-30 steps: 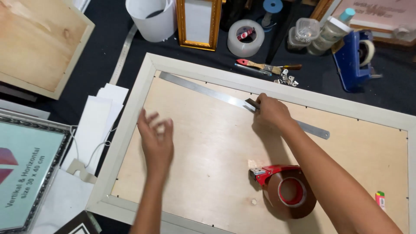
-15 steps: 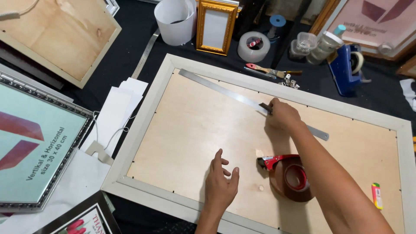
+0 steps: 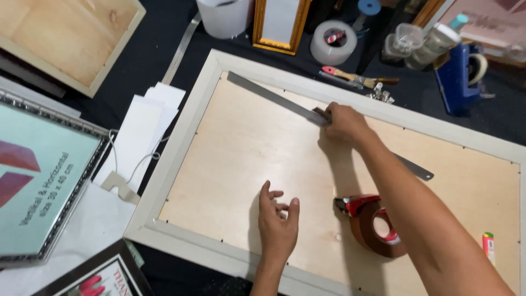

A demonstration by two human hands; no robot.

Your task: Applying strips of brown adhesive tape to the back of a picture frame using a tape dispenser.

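The fingers of the right hand (image 3: 342, 121) are curled closed around a small dark tool (image 3: 320, 115), whose kind I cannot tell, and its tip rests against the long flat steel ruler (image 3: 274, 98) that lies slanted across the pale plywood backing board (image 3: 241, 153). The left hand (image 3: 278, 222) holds nothing; its fingers are spread a little and the tips press flat on the board, well apart from the ruler. So no hand is on the ruler itself, and I judge this as the main risk: if the tool pushes sideways, the ruler could slide on the smooth wood and any line along it would go crooked. The tool could also slip over the thin ruler edge. Just under the right forearm, toward the person, lies the red tape dispenser with a brown tape roll (image 3: 375, 225); the arm could knock it. Around the board runs the cream wooden frame (image 3: 181, 137). Beyond the right-hand fingers, on the dark cloth, lie small metal hangers (image 3: 382, 96) and a red-handled brush (image 3: 353, 78), and further right stands a blue tape dispenser (image 3: 460, 77).
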